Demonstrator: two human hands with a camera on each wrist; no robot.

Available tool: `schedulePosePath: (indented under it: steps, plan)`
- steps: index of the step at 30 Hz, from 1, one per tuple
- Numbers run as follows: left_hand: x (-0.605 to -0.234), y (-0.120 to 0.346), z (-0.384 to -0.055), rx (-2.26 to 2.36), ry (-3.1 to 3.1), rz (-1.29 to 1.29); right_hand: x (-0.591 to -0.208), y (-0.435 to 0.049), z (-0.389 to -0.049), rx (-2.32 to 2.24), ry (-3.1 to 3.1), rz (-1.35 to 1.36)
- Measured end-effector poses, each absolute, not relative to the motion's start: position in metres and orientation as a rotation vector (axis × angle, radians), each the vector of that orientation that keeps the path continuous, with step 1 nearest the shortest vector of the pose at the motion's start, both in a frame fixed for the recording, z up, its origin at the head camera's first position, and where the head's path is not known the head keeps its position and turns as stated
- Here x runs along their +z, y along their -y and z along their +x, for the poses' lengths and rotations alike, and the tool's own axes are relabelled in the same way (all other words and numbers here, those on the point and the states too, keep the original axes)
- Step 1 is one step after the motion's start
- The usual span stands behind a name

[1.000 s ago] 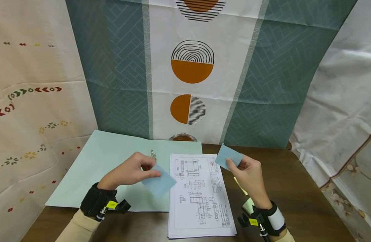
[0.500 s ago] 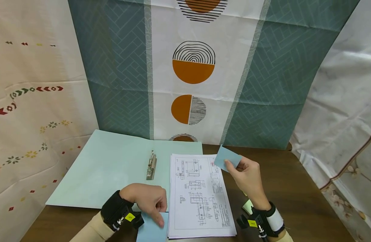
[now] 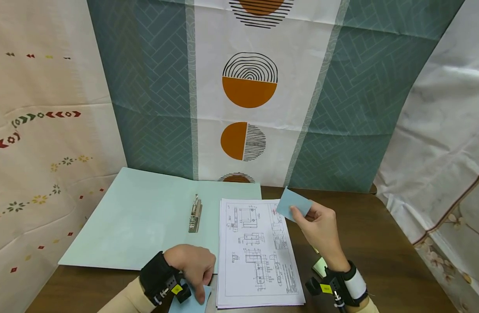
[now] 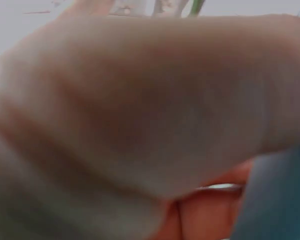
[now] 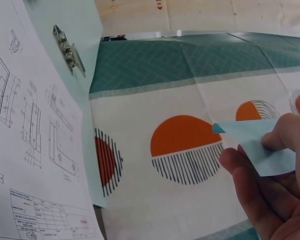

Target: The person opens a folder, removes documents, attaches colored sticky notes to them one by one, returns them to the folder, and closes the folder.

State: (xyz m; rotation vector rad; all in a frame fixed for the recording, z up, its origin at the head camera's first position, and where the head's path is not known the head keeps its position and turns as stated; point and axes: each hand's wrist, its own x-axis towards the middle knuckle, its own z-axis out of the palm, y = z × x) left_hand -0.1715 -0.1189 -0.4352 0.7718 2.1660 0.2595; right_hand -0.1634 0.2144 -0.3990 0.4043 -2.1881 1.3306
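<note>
In the head view my left hand (image 3: pixel 194 265) is low, near the front of the table, with its thumb pointing down on a blue sticky note (image 3: pixel 189 300). Its curled fingers fill most of the left wrist view, with the blue paper at the lower right. My right hand (image 3: pixel 321 230) pinches another blue sticky note (image 3: pixel 292 204) between thumb and fingers, above the right edge of a stack of printed technical drawings (image 3: pixel 259 256). One corner of that note curls up in the right wrist view.
Left of the drawings lies an open pale green folder (image 3: pixel 145 217) with a metal clip (image 3: pixel 195 215). Pale green and yellow notes (image 3: pixel 320 266) lie on the brown table (image 3: pixel 388 256), partly hidden behind my right wrist. Patterned cloths (image 3: pixel 153 87) hang around the table.
My left hand has come down from over the folder toward the front of the table, bringing its blue sticky note along. My right hand has stayed almost still.
</note>
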Motion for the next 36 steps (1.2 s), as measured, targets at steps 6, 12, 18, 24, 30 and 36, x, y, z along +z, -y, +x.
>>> schedulePosePath:
  steps: [6,12,18,24,30,36]
  plan:
    - [-0.441,0.114,-0.161,0.123,-2.370,0.698,-0.399,-0.214,-0.163,1.329,2.186,0.399]
    - [-0.439,0.110,-0.157,-0.040,-2.539,0.644,-0.401,-0.215,-0.164,1.333,2.180,0.418]
    - [-0.442,0.109,-0.156,-0.186,-2.630,0.654,-0.402,-0.215,-0.164,1.317,2.181,0.419]
    - [-0.433,0.108,-0.152,-0.168,-2.642,0.620,-0.402,-0.215,-0.164,1.315,2.174,0.424]
    - [-0.432,0.111,-0.151,-0.084,-2.603,0.629,-0.402,-0.215,-0.164,1.295,2.177,0.422]
    - [-0.428,0.112,-0.154,0.028,-2.574,0.643,-0.401,-0.216,-0.164,1.283,2.182,0.415]
